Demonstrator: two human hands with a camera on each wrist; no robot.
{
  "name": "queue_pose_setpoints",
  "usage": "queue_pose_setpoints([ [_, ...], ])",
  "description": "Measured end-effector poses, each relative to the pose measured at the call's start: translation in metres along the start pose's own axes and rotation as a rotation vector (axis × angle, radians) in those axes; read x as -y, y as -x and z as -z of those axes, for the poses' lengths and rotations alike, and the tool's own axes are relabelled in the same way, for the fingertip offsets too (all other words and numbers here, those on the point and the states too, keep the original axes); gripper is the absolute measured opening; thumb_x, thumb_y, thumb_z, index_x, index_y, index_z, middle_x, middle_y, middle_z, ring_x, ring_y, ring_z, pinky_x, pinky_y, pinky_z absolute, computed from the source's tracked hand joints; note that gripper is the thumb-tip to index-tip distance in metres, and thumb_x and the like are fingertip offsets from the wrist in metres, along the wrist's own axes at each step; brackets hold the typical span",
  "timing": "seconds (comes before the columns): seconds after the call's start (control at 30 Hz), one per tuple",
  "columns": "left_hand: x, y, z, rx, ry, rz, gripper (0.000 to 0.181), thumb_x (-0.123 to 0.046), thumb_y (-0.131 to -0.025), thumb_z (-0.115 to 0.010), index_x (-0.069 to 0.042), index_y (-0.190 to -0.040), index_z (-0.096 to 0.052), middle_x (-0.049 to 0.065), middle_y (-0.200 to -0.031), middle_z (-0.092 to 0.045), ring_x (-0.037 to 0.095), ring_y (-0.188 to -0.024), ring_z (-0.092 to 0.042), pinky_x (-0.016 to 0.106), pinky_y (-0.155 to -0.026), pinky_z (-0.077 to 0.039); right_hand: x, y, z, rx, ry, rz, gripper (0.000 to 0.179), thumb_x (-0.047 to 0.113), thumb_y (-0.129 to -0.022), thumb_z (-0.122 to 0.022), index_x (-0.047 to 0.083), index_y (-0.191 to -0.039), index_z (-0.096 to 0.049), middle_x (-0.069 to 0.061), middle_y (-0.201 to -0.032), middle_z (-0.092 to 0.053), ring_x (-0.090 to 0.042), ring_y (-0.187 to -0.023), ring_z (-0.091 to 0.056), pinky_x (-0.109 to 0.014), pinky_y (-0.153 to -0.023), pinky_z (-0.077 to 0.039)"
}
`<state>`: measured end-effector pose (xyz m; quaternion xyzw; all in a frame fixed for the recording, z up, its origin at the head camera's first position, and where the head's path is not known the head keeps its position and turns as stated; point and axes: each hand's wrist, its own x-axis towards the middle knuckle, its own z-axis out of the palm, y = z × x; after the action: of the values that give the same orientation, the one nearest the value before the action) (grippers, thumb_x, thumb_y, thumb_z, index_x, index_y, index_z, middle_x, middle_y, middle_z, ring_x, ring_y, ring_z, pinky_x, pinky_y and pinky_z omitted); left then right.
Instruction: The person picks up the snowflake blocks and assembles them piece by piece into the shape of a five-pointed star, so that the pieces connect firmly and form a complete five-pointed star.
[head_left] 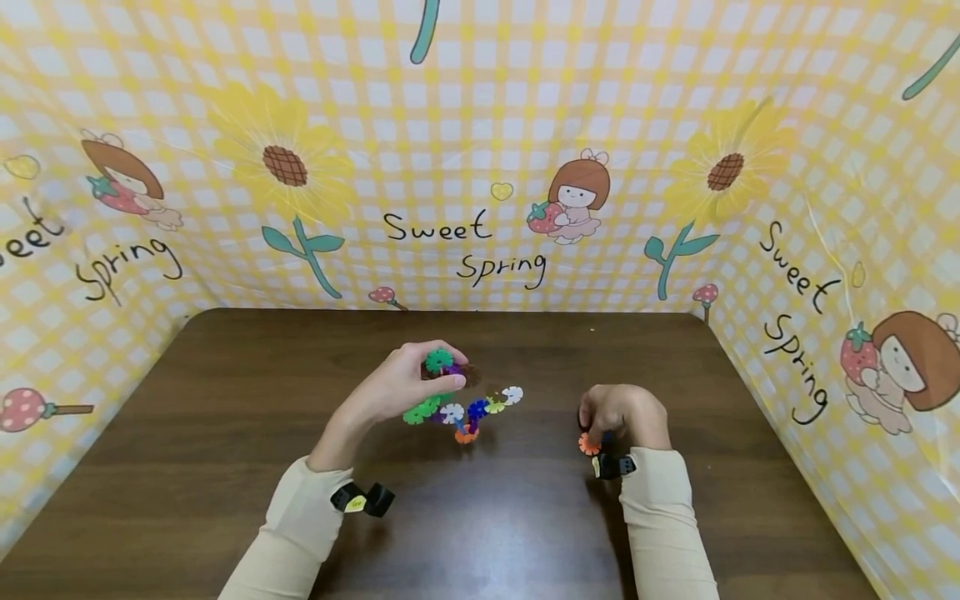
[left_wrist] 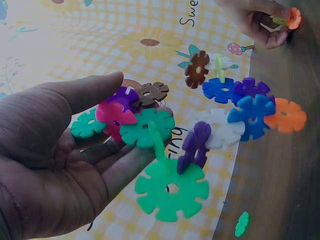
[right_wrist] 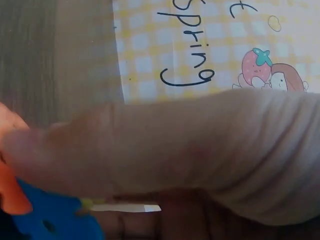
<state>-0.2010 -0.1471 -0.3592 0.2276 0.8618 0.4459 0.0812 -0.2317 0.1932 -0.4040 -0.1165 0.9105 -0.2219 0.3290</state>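
Observation:
My left hand point(head_left: 405, 382) holds a chain of notched plastic discs between thumb and fingers. Part of that chain, with a light green disc point(left_wrist: 171, 200), a white disc point(left_wrist: 218, 127), a blue disc point(left_wrist: 252, 120) and an orange disc point(left_wrist: 288, 115), sticks out past the fingers. A pink disc point(left_wrist: 115, 120) and a brown disc point(left_wrist: 152, 94) sit near the thumb. Over to the right, my right hand point(head_left: 626, 412) pinches an orange disc point(head_left: 588, 444). A blue disc point(right_wrist: 52, 220) shows beside the orange one in the right wrist view, partly covered by the thumb.
Both hands are above a dark wooden table point(head_left: 480, 517). One loose green disc point(left_wrist: 242, 224) appears apart from the chain in the left wrist view. A yellow checked cloth point(head_left: 450, 125) with printed flowers surrounds the table's back and sides.

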Motion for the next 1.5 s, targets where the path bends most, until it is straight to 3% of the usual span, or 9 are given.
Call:
queue_pose_setpoints([
  [0.1, 0.001, 0.000, 0.000, -0.007, 0.014, 0.004, 0.029, -0.031, -0.095, -0.071, -0.011, -0.116, -0.066, 0.001, -0.078, -0.062, 0.016, -0.055, -0.048, 0.032, -0.058, -0.045, 0.001, -0.004, -0.001, 0.020, -0.034, 0.057, 0.023, 0.000, -0.079, -0.079, 0.008, -0.097, -0.067, -0.003, -0.084, -0.063, -0.017, -0.066, -0.054, -0.029, -0.058, -0.047],
  [0.27, 0.001, -0.001, 0.000, -0.017, 0.040, 0.022, 0.024, -0.027, -0.095, -0.071, -0.011, -0.113, -0.066, 0.004, -0.087, -0.067, 0.021, -0.067, -0.057, 0.036, -0.065, -0.050, 0.009, -0.007, 0.006, 0.020, -0.028, 0.292, 0.023, 0.000, -0.091, -0.069, 0.005, -0.113, -0.071, -0.001, -0.086, -0.065, -0.017, -0.072, -0.058, -0.031, -0.065, -0.052],
  [0.43, 0.000, 0.000, 0.001, -0.029, 0.048, 0.049, 0.029, -0.029, -0.095, -0.070, -0.009, -0.115, -0.063, 0.005, -0.089, -0.065, 0.019, -0.066, -0.055, 0.035, -0.066, -0.049, 0.022, -0.004, 0.013, -0.190, 0.010, 0.552, 0.009, 0.011, -0.098, -0.064, 0.012, -0.101, -0.072, 0.003, -0.083, -0.062, -0.013, -0.073, -0.055, -0.029, -0.065, -0.047],
  [0.57, 0.000, 0.000, 0.001, -0.038, 0.072, 0.075, 0.036, -0.030, -0.094, -0.072, -0.005, -0.118, -0.060, 0.007, -0.086, -0.060, 0.017, -0.059, -0.046, 0.033, -0.062, -0.045, 0.036, 0.002, 0.014, -0.325, -0.082, 0.654, 0.008, 0.021, -0.100, -0.064, 0.015, -0.099, -0.069, -0.002, -0.084, -0.065, -0.014, -0.073, -0.057, -0.029, -0.065, -0.047],
  [0.73, 0.000, -0.001, 0.000, -0.036, 0.113, 0.067, 0.041, -0.026, -0.094, -0.073, 0.000, -0.120, -0.056, 0.005, -0.080, -0.052, 0.014, -0.054, -0.039, 0.031, -0.058, -0.040, 0.055, 0.008, 0.012, -0.385, -0.276, 0.712, 0.008, 0.022, -0.101, -0.063, 0.016, -0.098, -0.066, -0.008, -0.080, -0.066, -0.021, -0.068, -0.059, -0.028, -0.059, -0.046],
  [0.87, -0.001, 0.000, 0.000, -0.034, 0.118, 0.061, 0.040, -0.027, -0.094, -0.073, -0.002, -0.120, -0.056, 0.004, -0.079, -0.051, 0.014, -0.053, -0.036, 0.030, -0.056, -0.039, 0.067, 0.005, 0.006, -0.432, -0.388, 0.751, 0.005, 0.018, -0.101, -0.062, 0.013, -0.101, -0.063, -0.012, -0.082, -0.065, -0.034, -0.073, -0.060, -0.029, -0.064, -0.052],
  [1.13, -0.003, -0.002, 0.001, -0.045, 0.115, 0.048, 0.040, -0.027, -0.094, -0.072, -0.002, -0.121, -0.057, 0.007, -0.087, -0.057, 0.015, -0.057, -0.040, 0.032, -0.059, -0.041, 0.077, 0.003, -0.001, -0.459, -0.377, 0.744, 0.006, 0.014, -0.099, -0.065, 0.011, -0.104, -0.064, -0.006, -0.087, -0.071, -0.031, -0.074, -0.061, -0.027, -0.062, -0.044],
  [1.3, -0.005, -0.001, 0.000, -0.051, 0.123, 0.028, 0.041, -0.026, -0.094, -0.072, -0.001, -0.123, -0.056, 0.008, -0.090, -0.056, 0.015, -0.056, -0.036, 0.032, -0.059, -0.039, 0.076, 0.003, -0.001, -0.466, -0.393, 0.725, 0.009, 0.014, -0.098, -0.066, 0.007, -0.103, -0.065, -0.005, -0.088, -0.073, -0.028, -0.077, -0.066, -0.026, -0.062, -0.044],
  [1.5, -0.004, 0.000, -0.004, -0.042, 0.143, -0.005, 0.034, -0.017, -0.092, -0.074, -0.008, -0.119, -0.055, 0.006, -0.081, -0.059, 0.014, -0.049, -0.037, 0.029, -0.053, -0.039, 0.077, 0.002, -0.002, -0.481, -0.399, 0.720, 0.009, 0.015, -0.097, -0.067, 0.008, -0.102, -0.065, -0.004, -0.088, -0.075, -0.025, -0.076, -0.067, -0.025, -0.056, -0.040],
])
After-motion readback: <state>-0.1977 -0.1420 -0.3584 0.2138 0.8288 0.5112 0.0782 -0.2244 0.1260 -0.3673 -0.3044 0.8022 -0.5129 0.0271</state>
